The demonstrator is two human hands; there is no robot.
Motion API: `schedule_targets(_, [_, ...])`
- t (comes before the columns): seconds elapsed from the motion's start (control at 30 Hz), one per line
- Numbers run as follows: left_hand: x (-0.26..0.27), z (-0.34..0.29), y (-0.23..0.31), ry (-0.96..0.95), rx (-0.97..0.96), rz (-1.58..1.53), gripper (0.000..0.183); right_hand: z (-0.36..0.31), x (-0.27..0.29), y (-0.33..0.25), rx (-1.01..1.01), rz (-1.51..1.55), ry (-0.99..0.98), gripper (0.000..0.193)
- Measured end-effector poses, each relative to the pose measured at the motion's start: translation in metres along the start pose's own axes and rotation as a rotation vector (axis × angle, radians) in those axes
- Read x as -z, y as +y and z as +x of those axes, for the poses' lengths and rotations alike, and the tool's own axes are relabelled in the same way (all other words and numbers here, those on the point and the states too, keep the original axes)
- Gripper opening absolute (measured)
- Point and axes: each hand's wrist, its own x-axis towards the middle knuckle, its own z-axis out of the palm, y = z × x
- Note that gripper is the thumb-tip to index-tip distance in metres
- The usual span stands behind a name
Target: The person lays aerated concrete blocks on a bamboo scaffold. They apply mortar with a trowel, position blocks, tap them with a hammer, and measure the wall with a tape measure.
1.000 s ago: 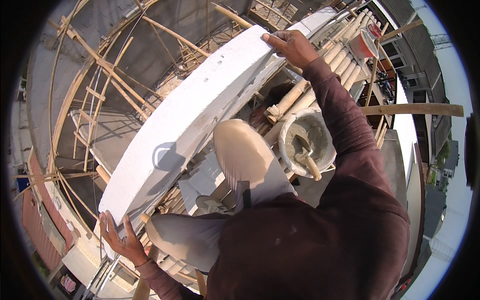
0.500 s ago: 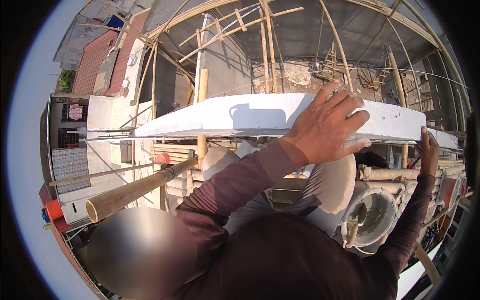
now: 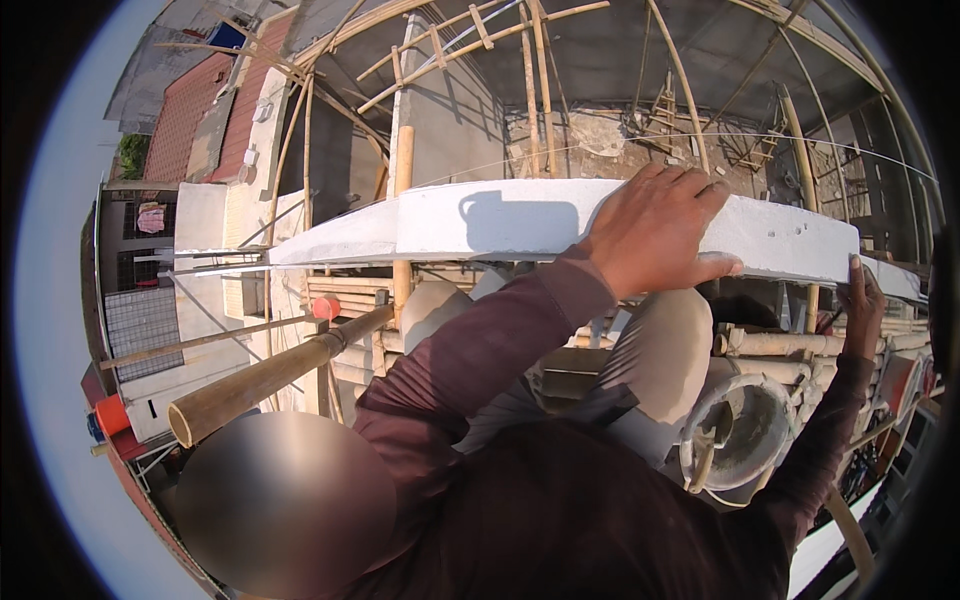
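Note:
A long white lightweight building block [image 3: 755, 238] lies on top of the wall in front of me. My left hand [image 3: 655, 225] is laid over it, fingers curled toward the far edge and thumb along the near side. At the block's right end my right hand [image 3: 860, 305] grips the near corner, its fingertips against the white face; some of its fingers are hidden. Left of my left hand, the white wall top [image 3: 420, 222] carries a shadow. A bucket of grey mortar [image 3: 735, 432] with a trowel [image 3: 708, 450] in it stands by my right knee.
Bamboo scaffold poles surround me; a thick pole [image 3: 280, 375] juts out at the left. Beyond the wall is a deep drop to a rubble-strewn floor [image 3: 600, 140]. A thin string line [image 3: 590, 146] runs past the wall's far side. Bamboo slats [image 3: 780, 346] lie below.
My left hand's raised, spread fingers have come down onto the block and curled over it. The right hand stays at the block's end. The view has shifted slightly.

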Motion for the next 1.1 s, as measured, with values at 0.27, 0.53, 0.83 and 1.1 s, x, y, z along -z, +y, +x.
schedule_targets(0.27, [0.000,0.015,0.009,-0.101,-0.001,0.064,0.067,-0.029,0.028,0.080,-0.003,0.116,0.426,0.045])
schedule_targets(0.53, [-0.003,0.017,0.026,-0.217,0.059,0.157,0.061,-0.107,0.144,0.340,-0.770,-0.738,0.148,0.039])
schedule_targets(0.83, [0.005,0.020,0.018,-0.256,0.056,0.223,0.065,-0.099,0.150,0.432,-0.550,-0.657,-0.694,0.061])
schedule_targets(1.1, [0.002,0.017,0.025,-0.239,0.076,0.259,0.069,-0.086,0.132,0.403,-0.697,-0.888,-0.707,0.065])
